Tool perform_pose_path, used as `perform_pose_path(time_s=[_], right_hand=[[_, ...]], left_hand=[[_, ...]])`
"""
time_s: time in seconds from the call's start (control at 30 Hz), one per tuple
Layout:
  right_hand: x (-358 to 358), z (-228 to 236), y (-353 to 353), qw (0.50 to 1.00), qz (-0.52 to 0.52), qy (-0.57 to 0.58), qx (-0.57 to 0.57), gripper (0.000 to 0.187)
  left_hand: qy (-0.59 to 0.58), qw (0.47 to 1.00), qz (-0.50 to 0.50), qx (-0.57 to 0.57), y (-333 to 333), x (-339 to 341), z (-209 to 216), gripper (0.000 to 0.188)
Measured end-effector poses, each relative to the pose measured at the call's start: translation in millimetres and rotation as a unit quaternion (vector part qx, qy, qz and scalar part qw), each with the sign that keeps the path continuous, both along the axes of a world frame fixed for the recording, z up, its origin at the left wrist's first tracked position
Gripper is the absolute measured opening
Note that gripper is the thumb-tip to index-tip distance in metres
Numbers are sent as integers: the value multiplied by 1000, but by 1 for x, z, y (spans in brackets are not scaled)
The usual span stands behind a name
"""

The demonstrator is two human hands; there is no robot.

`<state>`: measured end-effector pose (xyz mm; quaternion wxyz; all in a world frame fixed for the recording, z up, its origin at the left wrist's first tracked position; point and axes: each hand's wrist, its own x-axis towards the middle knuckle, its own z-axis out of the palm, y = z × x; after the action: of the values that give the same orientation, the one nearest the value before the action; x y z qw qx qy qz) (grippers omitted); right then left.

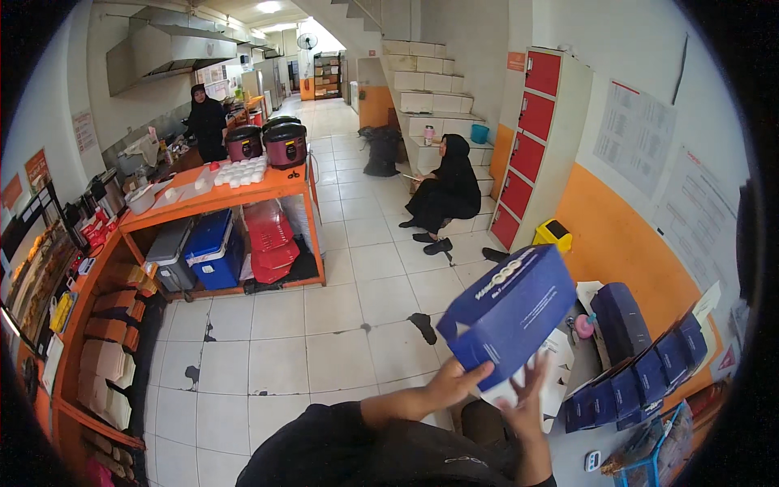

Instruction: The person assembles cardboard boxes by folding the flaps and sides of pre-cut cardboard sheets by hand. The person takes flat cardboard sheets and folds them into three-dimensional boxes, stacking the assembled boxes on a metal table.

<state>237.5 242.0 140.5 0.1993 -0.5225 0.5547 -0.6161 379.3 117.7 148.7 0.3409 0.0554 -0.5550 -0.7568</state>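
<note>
A dark blue cardboard box [511,304] with white print is held up tilted in front of me, right of centre. My left hand [456,385] grips its lower near corner, thumb on the blue face. Just to the right, my right hand [523,399] has its fingers spread against the white underside at the box's lower edge. Behind it, white cardboard pieces [558,357] lie on a grey table [560,458]. How the far side of the box is closed is hidden.
Folded blue boxes [641,381] stand in a row at right, near a pink bottle [583,326] and a blue wire basket [653,454]. A person [446,187] sits on the stairs; another [208,122] stands by an orange table [182,195]. Red lockers [527,154] line the wall.
</note>
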Motion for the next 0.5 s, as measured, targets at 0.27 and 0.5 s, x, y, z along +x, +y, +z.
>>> perform_pose_path(time_s=[0.27, 0.5], right_hand=[[4, -13, -5, 996, -80, -22, -15, 57], [-26, -12, 20, 961, -173, -179, -124, 12]], left_hand=[[-11, 974, 42, -221, 12, -18, -2, 29], [-29, 966, 133, -219, -1, -21, -9, 20]])
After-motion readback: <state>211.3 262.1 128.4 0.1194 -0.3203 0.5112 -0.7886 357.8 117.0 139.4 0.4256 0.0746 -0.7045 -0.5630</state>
